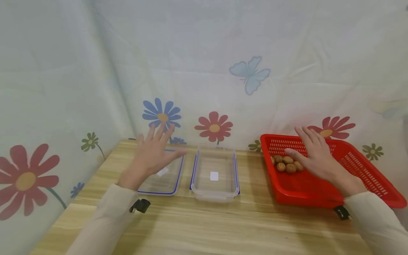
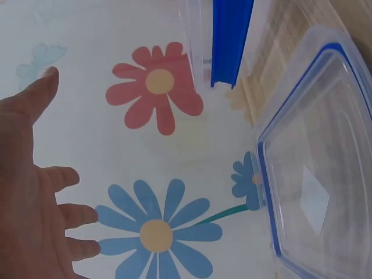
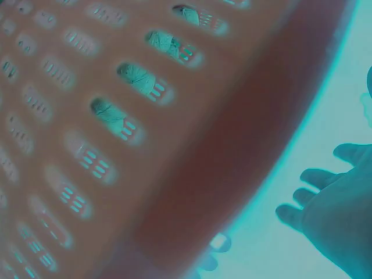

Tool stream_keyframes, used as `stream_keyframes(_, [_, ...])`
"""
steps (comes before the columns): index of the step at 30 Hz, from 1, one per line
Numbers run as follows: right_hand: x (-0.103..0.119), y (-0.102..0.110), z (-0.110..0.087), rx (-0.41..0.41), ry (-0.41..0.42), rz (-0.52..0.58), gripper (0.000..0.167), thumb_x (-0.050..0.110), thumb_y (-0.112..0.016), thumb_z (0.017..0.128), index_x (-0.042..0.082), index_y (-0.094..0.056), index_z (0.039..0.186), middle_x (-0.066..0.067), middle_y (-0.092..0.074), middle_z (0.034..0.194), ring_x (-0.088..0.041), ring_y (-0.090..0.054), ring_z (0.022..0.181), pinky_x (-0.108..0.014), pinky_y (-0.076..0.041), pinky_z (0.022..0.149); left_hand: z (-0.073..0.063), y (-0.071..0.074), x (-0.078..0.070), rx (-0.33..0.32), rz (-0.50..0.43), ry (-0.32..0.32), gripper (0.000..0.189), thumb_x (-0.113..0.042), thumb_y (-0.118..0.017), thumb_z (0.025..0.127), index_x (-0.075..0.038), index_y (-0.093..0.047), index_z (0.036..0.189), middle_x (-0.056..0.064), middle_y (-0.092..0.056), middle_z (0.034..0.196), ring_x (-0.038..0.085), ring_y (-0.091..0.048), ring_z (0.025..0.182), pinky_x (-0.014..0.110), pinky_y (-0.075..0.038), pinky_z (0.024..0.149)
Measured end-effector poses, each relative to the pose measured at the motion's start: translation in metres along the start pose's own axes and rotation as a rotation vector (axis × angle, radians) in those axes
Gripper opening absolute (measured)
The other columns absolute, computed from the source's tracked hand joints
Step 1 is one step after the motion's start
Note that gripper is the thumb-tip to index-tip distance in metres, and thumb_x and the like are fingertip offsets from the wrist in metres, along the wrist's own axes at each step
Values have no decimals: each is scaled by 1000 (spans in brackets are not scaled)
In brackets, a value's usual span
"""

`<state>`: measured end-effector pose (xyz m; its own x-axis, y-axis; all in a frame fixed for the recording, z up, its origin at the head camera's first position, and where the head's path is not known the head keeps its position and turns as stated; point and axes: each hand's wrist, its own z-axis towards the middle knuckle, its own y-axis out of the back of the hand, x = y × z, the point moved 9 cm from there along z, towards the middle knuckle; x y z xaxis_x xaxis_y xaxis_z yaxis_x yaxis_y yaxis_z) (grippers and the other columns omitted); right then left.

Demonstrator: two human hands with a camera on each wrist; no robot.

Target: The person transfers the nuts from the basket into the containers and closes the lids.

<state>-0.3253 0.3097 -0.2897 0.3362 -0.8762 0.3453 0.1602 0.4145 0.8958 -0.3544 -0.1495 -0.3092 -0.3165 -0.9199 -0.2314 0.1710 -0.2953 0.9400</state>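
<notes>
My left hand (image 1: 152,156) is raised with spread fingers above a clear plastic lid (image 1: 159,185) edged in blue, touching nothing. In the left wrist view its fingers stretch out in front of the flowered backdrop. Over the red basket (image 1: 280,193) hovers my right hand (image 1: 317,156), also with fingers extended and holding nothing. Several walnuts (image 1: 290,168) lie at the left side inside that basket; the hand hides part of its floor. Between the two hands a clear plastic container (image 1: 215,191) sits upright, with a small white label (image 1: 214,176) showing in it.
Everything stands on a light wooden table (image 1: 197,226). A pale curtain (image 1: 204,71) printed with flowers and a blue butterfly hangs right behind it and along the left side. A black strap piece (image 1: 140,205) sticks out from the left sleeve.
</notes>
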Motion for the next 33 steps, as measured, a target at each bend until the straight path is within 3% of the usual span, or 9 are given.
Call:
stream_keyframes(10, [-16,11,-2,25,-55,147,89,45,-67,104,12,-18,171,-29,-24,169,-57,-22,149,-87,-29,102,0,-11,-18,-53,-171,-59,97,-72,-54,99,-12,-27,170,19,-20,174,45,-13,159,71,-11,123])
stream_keyframes(14, [-26,14,-1,31,-97,159,88,48,-65,105,13,-19,171,-29,-28,168,-56,-29,147,-84,-32,102,0,-19,-21,-66,-263,-59,92,-66,-56,102,-10,-29,169,18,-23,173,43,-20,159,65,-20,124])
stream_keyframes(20, [-34,17,3,43,-97,161,82,44,-63,107,6,-25,168,-31,-34,164,-57,-33,144,-83,-33,103,2,-36,-20,-64,-450,-20,86,-53,-67,102,-9,-33,167,16,-29,172,36,-26,158,60,-25,124])
stream_keyframes(27, [-48,16,3,63,-129,136,79,44,-66,106,2,-33,164,-32,-39,161,-57,-42,138,-75,-44,99,6,-49,-23,-98,-520,7,76,-39,-72,101,-3,-42,161,21,-42,164,42,-37,152,59,-31,122])
stream_keyframes(33, [-59,22,5,51,-118,132,73,42,-67,106,2,-40,161,-31,-47,155,-54,-45,136,-76,-44,101,10,-56,-26,-111,-600,-12,68,-30,-70,103,2,-45,157,25,-50,156,45,-51,140,59,-42,114])
